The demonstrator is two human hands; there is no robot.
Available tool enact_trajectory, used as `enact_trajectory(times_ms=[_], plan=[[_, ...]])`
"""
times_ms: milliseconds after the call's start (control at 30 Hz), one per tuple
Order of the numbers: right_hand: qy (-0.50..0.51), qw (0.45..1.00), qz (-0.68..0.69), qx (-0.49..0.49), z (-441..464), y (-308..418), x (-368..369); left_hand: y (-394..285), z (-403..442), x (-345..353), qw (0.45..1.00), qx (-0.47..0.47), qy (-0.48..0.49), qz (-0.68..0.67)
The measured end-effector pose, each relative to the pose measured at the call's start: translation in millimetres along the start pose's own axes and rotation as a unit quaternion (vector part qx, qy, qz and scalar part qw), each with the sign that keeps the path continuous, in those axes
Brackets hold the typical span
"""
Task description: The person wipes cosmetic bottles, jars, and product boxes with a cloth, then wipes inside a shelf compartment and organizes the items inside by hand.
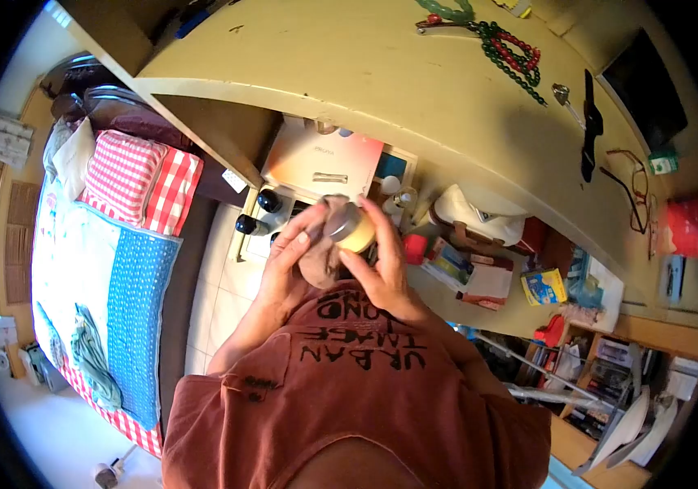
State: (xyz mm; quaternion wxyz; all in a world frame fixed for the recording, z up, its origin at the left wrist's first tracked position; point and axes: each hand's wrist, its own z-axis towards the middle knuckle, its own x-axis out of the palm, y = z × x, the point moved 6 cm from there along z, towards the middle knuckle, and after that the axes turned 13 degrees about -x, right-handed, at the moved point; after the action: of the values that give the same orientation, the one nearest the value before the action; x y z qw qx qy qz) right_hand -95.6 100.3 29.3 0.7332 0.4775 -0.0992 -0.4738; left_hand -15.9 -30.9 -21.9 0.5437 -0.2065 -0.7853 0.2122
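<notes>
In front of my chest, my right hand [383, 265] grips a small yellow jar [359, 238] with a dark lid [344, 222], its thumb and fingers on either side of the jar. My left hand [285, 257] is closed on a brownish cloth [318, 265], which bunches against the jar's lid and side. The jar is tilted, and motion blurs it, the cloth and the left fingers. Any label on the jar is too blurred to read.
Below the yellow shelf [284, 57] an open drawer holds a pinkish box [324, 159] and dark-capped bottles [268, 201]. To the right are a white bag [467, 213] and a yellow packet [544, 287]. Beads [512, 61] and glasses [638, 187] lie on the shelf. A bed [133, 310] stands left.
</notes>
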Motion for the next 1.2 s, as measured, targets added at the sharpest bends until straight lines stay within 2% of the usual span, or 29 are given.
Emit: enact_trajectory(times_ms=[67, 167, 233, 267, 300, 367, 400, 433, 500, 533, 600, 633, 733, 933, 1033, 1100, 1167, 1200], plan=[[-0.008, 0.999, 0.039, 0.031, -2, -5, -5, -18, -6, 14, 0.996, 0.058, -0.070, 0.020], [0.052, 0.996, 0.022, 0.070, -5, -8, -4, -40, -16, 35, 0.988, 0.143, -0.039, 0.043], [0.089, 0.995, -0.024, 0.042, -11, -9, 2, -31, -18, 37, 0.984, 0.094, -0.048, 0.145], [0.100, 0.994, -0.040, 0.033, -13, -11, 4, -28, -13, 30, 0.935, 0.132, -0.028, 0.328], [0.113, 0.993, -0.035, 0.023, -10, -8, 5, -39, -18, 50, 0.825, 0.225, -0.022, 0.517], [0.114, 0.991, -0.068, -0.036, -17, -11, 4, -40, -18, 60, 0.767, 0.228, -0.014, 0.600], [0.115, 0.990, -0.068, -0.036, -17, -11, 3, -40, -16, 61, 0.796, 0.211, -0.007, 0.567], [0.116, 0.992, -0.038, -0.036, -16, -10, 2, -40, -15, 59, 0.797, 0.211, -0.008, 0.566], [0.118, 0.992, -0.007, -0.035, -16, -5, 1, -34, -6, 44, 0.925, 0.102, 0.004, 0.365], [0.127, 0.992, 0.016, -0.004, -17, -4, 0, -32, -5, 43, 0.925, 0.102, 0.003, 0.365], [0.123, 0.990, 0.057, 0.026, -16, -2, 1, -19, 2, 33, 0.991, 0.021, 0.001, 0.135], [0.124, 0.990, 0.057, 0.026, -14, -1, 1, -12, 5, 28, 1.000, -0.020, 0.000, 0.016], [0.113, 0.990, 0.085, 0.004, -11, 3, 1, -9, 6, 26, 1.000, -0.015, -0.003, 0.025], [0.072, 0.989, 0.124, 0.029, -11, -3, -3, 1, 9, 19, 0.998, -0.045, -0.033, 0.012], [0.023, 0.995, 0.085, 0.039, -8, -7, -8, 2, 3, 22, 0.997, -0.046, -0.049, 0.028], [0.030, 0.997, 0.059, 0.037, -6, -11, -8, 2, 0, 25, 0.997, -0.046, -0.058, 0.035], [0.034, 0.998, -0.051, -0.022, -3, -7, -10, 3, 0, 27, 0.998, -0.036, -0.039, -0.037], [0.034, 0.998, -0.051, -0.021, -4, -8, -10, 5, 2, 24, 0.998, -0.027, -0.040, -0.044]])
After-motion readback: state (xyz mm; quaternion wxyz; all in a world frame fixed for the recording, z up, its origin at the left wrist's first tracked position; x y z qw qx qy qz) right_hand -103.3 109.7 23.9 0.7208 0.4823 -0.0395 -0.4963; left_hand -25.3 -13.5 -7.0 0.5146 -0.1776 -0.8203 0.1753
